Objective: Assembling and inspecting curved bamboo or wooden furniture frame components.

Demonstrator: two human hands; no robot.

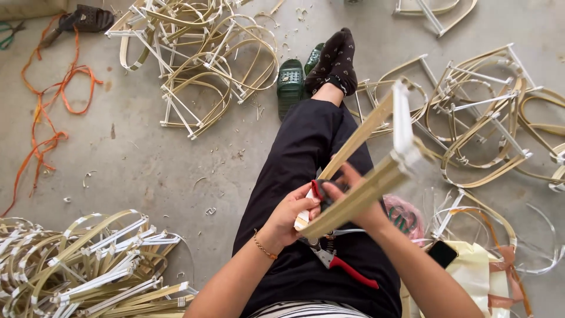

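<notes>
On the lap, red-handled pruners [344,266] lie loose on the black trousers. Just above them both hands close on a bamboo frame [368,176]: the left hand [291,215] grips its near end along with a small red-handled tool [315,191], the right hand [353,200] wraps the slat beside it. The frame tilts up and away over the knee. Beyond, green sandals [291,82] and heaps of frames [200,59] cover the concrete floor [135,153].
</notes>
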